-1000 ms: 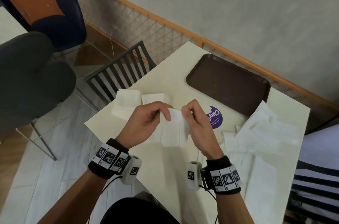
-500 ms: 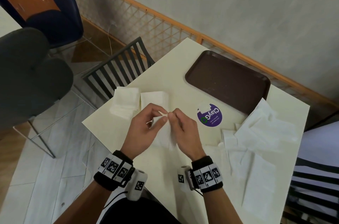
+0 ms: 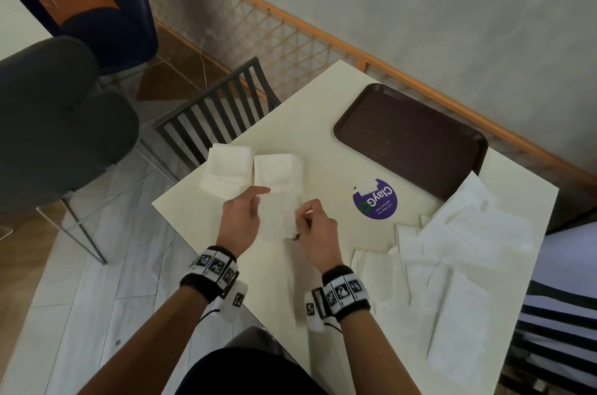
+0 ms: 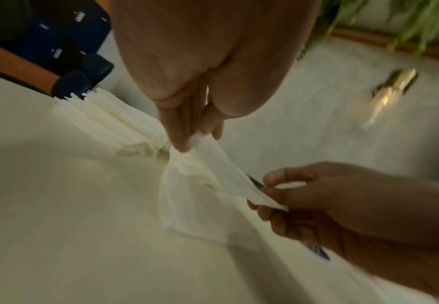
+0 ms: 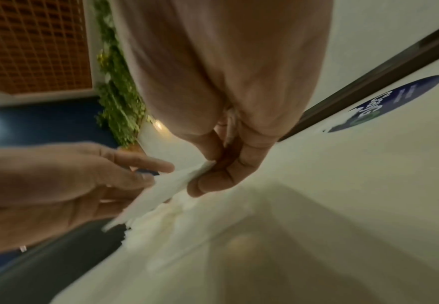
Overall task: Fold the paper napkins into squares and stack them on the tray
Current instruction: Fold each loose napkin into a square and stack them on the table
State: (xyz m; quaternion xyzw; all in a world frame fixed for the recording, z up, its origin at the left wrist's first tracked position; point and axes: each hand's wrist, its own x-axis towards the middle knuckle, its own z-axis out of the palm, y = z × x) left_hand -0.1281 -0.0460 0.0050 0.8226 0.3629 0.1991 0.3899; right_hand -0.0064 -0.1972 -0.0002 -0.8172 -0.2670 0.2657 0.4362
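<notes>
Napkin (image 3: 279, 217): white, partly folded, pinched at both side edges, held just over the table. Two folded stacks (image 3: 252, 170) side by side, touching, at the far-left table edge. Loose unfolded napkins (image 3: 452, 265) overlap in a heap on the right. Brown tray (image 3: 410, 139) sits at the far edge, nothing on it.

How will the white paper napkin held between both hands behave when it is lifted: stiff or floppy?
Probably floppy: the white paper napkin sags between the left hand and the right hand, which pinch it. Likely very light, since fingertip pinches carry it. It looks thin and creased, so it may tear easily.
</notes>
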